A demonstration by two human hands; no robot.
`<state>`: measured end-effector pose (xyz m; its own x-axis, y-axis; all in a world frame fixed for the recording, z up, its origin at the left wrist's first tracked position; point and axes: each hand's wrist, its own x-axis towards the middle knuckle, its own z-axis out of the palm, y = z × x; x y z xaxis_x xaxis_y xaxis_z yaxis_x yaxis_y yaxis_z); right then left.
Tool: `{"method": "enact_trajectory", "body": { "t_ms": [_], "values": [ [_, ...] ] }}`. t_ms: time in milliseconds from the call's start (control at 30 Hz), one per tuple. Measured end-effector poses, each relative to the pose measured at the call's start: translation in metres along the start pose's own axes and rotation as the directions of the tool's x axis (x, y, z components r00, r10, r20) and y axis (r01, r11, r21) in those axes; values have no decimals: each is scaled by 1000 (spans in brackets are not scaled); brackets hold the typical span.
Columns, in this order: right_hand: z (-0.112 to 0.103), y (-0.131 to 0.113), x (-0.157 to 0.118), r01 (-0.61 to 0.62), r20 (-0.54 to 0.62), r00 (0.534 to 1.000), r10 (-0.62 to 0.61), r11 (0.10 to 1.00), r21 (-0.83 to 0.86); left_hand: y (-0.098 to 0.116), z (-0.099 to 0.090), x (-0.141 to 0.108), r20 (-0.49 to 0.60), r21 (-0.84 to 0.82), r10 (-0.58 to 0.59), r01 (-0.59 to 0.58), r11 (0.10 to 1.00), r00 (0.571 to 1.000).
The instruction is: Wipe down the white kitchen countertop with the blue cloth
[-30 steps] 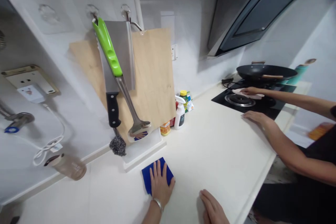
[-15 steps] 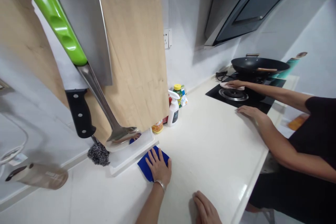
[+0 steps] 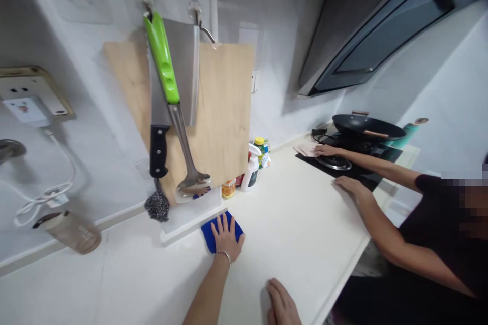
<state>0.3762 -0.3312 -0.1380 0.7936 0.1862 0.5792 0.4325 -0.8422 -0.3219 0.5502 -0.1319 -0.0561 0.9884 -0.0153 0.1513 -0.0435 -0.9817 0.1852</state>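
My left hand (image 3: 227,240) lies flat with spread fingers on a folded blue cloth (image 3: 209,236), pressing it to the white countertop (image 3: 290,228). The cloth sits against the front of a white tray (image 3: 190,227). Lower in view, my right hand (image 3: 282,304) rests on the counter, its fingers close together and loosely bent, with nothing visible in them. Part of that hand falls outside the picture. Just beyond the cloth stand a white spray bottle (image 3: 250,170) and an orange-labelled container (image 3: 229,189).
A cutting board (image 3: 224,111), cleaver (image 3: 181,71), green-handled ladle (image 3: 162,56), black-handled knife (image 3: 158,152) and steel scrubber (image 3: 157,206) hang at the wall. To the right, a co-worker's hand (image 3: 326,151) holds a pale cloth (image 3: 305,149) by the stove with a wok (image 3: 366,127).
My view has tilted up, showing more wall and the hooks. The co-worker's pale cloth has slid left to the stove's edge. My left hand stays on the blue cloth near the tray.
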Motion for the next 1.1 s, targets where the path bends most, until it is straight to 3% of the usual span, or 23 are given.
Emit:
{"method": "enact_trajectory", "body": {
  "t_ms": [267,533,633,700,767,833,900,967,1033,1100],
  "values": [
    [-7,-6,7,31,-97,995,-28,999,30,-40,-30,-55,23,-24,-7,8,1000,1000],
    [-1,-6,1,-72,-44,996,81,980,185,-97,-63,-172,4,14,35,-35,999,999],
    [-10,-13,5,-132,-46,988,147,960,247,-112,-82,-212,43,-91,147,-143,986,988],
    [-16,-23,13,-183,-30,980,197,949,255,-125,-96,-228,46,-198,152,-140,970,987],
    [-18,-43,27,-200,5,979,205,949,242,-144,-107,-235,24,-262,70,-61,963,997],
    [-12,-77,46,-141,57,990,130,958,251,-166,-112,-237,1,-276,-76,73,958,997],
    [-2,-124,67,-17,179,983,-36,958,287,-190,-111,-234,-3,-264,-227,218,940,974],
    [10,-176,87,94,217,961,-173,939,330,-209,-108,-227,-3,-216,-346,337,916,938],
    [18,-220,103,229,249,907,-341,893,389,-223,-103,-218,-15,-132,-402,397,908,915],
    [23,-246,115,329,322,816,-481,843,425,-234,-97,-207,-36,-37,-428,427,903,903]
  ]
}}
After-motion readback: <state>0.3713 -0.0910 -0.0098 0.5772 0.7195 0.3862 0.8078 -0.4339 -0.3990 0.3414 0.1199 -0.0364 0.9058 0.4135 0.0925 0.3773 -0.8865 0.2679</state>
